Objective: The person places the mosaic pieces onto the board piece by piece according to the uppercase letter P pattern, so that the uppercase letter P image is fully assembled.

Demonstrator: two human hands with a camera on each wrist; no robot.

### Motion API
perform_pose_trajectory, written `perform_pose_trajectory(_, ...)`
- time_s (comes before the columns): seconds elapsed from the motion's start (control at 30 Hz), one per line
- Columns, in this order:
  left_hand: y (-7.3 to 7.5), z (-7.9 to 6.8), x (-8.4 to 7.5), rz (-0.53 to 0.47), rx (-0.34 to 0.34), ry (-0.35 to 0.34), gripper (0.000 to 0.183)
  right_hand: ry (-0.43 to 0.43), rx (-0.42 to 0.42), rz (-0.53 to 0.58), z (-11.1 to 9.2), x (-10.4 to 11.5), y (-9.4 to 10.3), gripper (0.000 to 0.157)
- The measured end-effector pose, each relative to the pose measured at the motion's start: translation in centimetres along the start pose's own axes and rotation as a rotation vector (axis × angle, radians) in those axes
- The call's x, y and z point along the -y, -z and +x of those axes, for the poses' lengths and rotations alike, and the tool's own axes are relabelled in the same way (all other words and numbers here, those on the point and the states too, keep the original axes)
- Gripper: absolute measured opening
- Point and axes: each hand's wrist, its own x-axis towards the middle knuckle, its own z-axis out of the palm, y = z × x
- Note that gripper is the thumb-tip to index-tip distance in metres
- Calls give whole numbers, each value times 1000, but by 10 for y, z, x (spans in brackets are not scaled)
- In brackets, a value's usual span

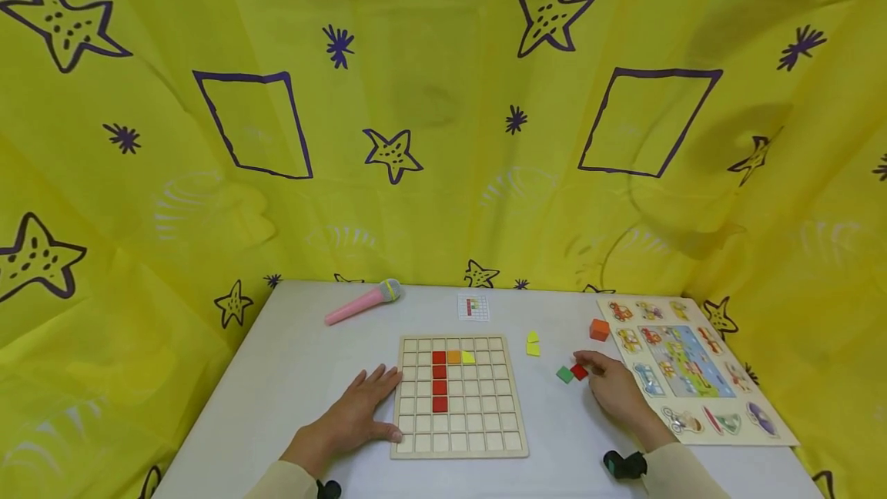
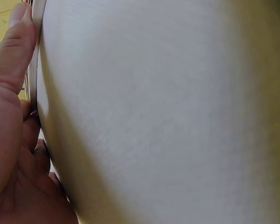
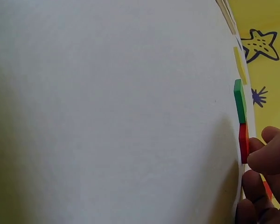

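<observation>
A wooden grid board (image 1: 453, 454) lies on the table, with several red tiles (image 1: 440, 387) in one column and an orange tile (image 1: 453, 357) and a yellow piece (image 1: 468, 357) along a row. My left hand (image 1: 356, 410) rests at the board's left edge, fingers spread, thumb on its lower left side. To the right, my right hand (image 1: 613, 390) has thumb and forefinger at a loose red tile (image 1: 579, 371), pinching its edge in the right wrist view. A green tile (image 3: 240, 100) touches that red tile on the table. Two yellow pieces (image 1: 532, 348) lie farther back.
An orange-red cube (image 1: 599, 329) stands beside a picture puzzle board (image 1: 755, 437) on the right. Toward the back are a pink toy microphone (image 1: 356, 305) and a small pattern card (image 1: 473, 308). A yellow curtain (image 1: 443, 222) with starfish drawings surrounds the table.
</observation>
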Motion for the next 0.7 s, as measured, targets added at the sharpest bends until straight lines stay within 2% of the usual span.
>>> perform_pose_trajectory(0.23,0,0,1,-6,0,-3,108,59,1,-43,-7,-4,0,49)
perform_pose_trajectory(0.7,-1,1,3,4,-4,-8,108,18,-26,-92,-24,-11,-1,42)
